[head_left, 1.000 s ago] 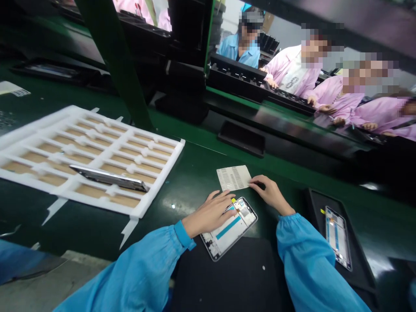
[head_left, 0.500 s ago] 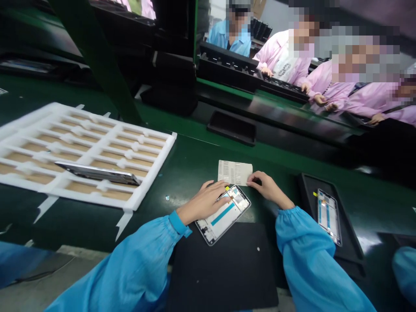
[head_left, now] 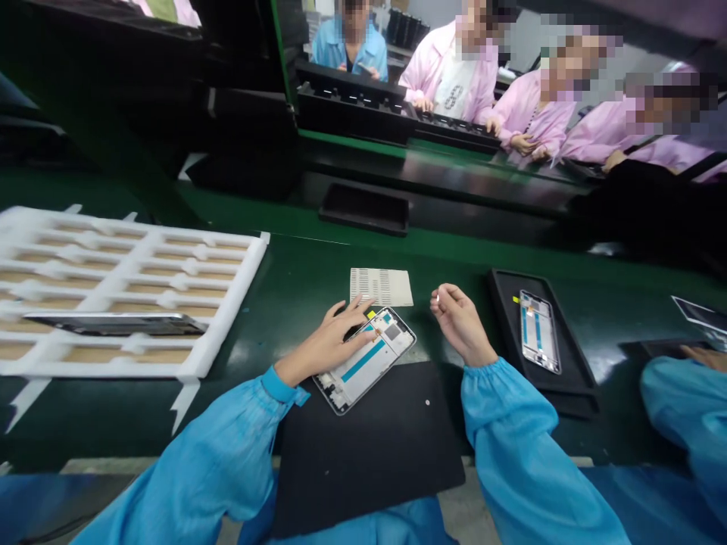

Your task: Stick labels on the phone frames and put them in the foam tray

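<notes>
My left hand (head_left: pixel 329 342) rests with its fingers spread flat on the upper left edge of a phone frame (head_left: pixel 369 359), which lies tilted on the green belt and partly on a black mat (head_left: pixel 375 446). My right hand (head_left: pixel 457 322) is lifted just right of the frame. Its thumb and forefinger pinch a tiny white piece (head_left: pixel 435 298). A white sticker sheet (head_left: pixel 381 287) lies flat just behind the phone frame, apart from both hands.
A white foam tray (head_left: pixel 136 303) at the left holds one dark phone part (head_left: pixel 113 324). A black tray (head_left: pixel 539 341) at the right holds another phone frame. A neighbour's blue sleeve (head_left: pixel 687 409) is at the far right. Several people work across the line.
My right hand has come off the sticker sheet and risen, now pinching a tiny white piece. The camera has swung to the right. My left hand stays on the phone frame.
</notes>
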A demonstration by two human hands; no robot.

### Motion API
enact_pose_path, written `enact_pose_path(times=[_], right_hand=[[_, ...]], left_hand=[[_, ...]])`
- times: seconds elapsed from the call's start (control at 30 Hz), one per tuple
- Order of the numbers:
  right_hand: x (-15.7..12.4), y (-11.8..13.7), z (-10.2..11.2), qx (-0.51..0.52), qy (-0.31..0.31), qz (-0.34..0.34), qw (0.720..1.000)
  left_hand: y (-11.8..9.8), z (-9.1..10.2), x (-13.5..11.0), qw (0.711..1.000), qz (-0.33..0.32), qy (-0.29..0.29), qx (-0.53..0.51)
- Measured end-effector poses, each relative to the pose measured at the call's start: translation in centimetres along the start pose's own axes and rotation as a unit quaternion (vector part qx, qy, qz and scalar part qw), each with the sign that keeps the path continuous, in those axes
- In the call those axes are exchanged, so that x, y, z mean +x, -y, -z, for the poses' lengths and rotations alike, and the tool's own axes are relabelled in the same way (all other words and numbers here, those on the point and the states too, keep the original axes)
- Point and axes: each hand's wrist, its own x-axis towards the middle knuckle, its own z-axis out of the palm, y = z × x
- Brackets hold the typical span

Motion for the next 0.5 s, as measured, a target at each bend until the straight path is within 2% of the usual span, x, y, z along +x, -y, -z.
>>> enact_pose_path(times=[0.07, 0.17, 0.23, 0.33, 0.4, 0.5], right_hand=[[-1.9, 1.1, 0.0, 0.017, -0.006, -0.006, 1.0], [-4.9, 2.9, 0.1, 0.012, 0.001, -0.008, 1.0], [-7.0, 4.2, 0.1, -0.022, 0.013, 0.009, 1.0], [-9.7, 6.1, -0.1, -0.08, 0.038, 0.072, 0.994], [-11.3, 7.1, -0.2, -0.117, 0.08, 0.119, 0.983], [-12.9, 7.7, -0.4, -0.185, 0.189, 0.167, 0.95]], left_hand=[[-1.1, 0.5, -0.2, 0.999, 0.003, -0.025, -0.028], [-3.6, 1.6, -0.8, 0.998, 0.043, -0.023, -0.04], [-5.5, 2.3, -1.6, 0.999, 0.052, -0.002, -0.01], [-8.2, 2.7, -2.8, 0.996, 0.024, 0.035, 0.078], [-9.4, 2.2, -3.4, 0.987, 0.007, 0.058, 0.152], [-9.9, 0.6, -4.1, 0.971, -0.018, 0.085, 0.221]])
